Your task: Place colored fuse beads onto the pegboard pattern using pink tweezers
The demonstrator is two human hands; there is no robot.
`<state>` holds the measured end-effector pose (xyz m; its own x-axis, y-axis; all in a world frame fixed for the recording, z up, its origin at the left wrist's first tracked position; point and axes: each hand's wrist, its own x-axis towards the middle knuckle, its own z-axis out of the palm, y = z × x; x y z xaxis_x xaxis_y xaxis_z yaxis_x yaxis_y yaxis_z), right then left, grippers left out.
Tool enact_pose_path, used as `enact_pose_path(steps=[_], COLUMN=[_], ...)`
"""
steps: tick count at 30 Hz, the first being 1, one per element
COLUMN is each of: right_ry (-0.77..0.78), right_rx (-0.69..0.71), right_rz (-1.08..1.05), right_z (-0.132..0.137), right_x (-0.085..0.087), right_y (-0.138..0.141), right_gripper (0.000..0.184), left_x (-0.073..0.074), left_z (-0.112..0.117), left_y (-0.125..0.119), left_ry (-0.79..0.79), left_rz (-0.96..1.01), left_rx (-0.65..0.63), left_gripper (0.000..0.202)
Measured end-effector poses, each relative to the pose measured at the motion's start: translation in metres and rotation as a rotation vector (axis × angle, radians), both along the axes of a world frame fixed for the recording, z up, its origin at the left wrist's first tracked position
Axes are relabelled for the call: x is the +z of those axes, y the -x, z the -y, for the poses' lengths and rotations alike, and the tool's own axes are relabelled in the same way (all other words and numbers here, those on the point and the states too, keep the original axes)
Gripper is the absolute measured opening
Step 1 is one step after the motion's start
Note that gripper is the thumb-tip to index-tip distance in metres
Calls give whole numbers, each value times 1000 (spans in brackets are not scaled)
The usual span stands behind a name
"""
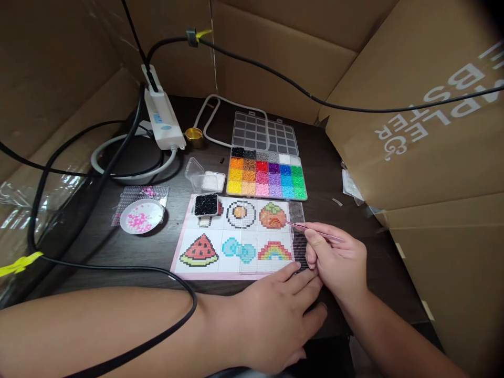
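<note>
My right hand pinches slim pink tweezers. Their tip rests over the orange persimmon design on a clear pegboard, which lies across the right part of a pattern sheet. Flat and with fingers stretched, my left hand lies at the near edge of the board, its fingertips close to my right hand. Watermelon, egg, bow and rainbow pictures also show on the sheet. A small box of black beads covers part of another picture. Whether a bead sits in the tweezers is too small to tell.
Behind the sheet stands an open bead case sorted by colour. To the left are a clear box of white beads, a white dish of pink beads and a power strip. A black cable crosses my left forearm. Cardboard walls surround the table.
</note>
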<state>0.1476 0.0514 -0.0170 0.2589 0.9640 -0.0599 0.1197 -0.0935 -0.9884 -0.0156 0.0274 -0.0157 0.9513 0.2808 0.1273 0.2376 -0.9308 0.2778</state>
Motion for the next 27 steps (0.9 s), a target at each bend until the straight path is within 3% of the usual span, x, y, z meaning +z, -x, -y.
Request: enact_pose_path(steps=[27], right_ry=[-46], right_rx=[88], right_rz=[107], right_z=[-1], right_x=[-1], right_y=[2], right_gripper=[17], left_x=[1], left_z=[0], left_y=[1], left_ry=[-49], left_rz=[47], left_rx=[29], left_gripper=[58])
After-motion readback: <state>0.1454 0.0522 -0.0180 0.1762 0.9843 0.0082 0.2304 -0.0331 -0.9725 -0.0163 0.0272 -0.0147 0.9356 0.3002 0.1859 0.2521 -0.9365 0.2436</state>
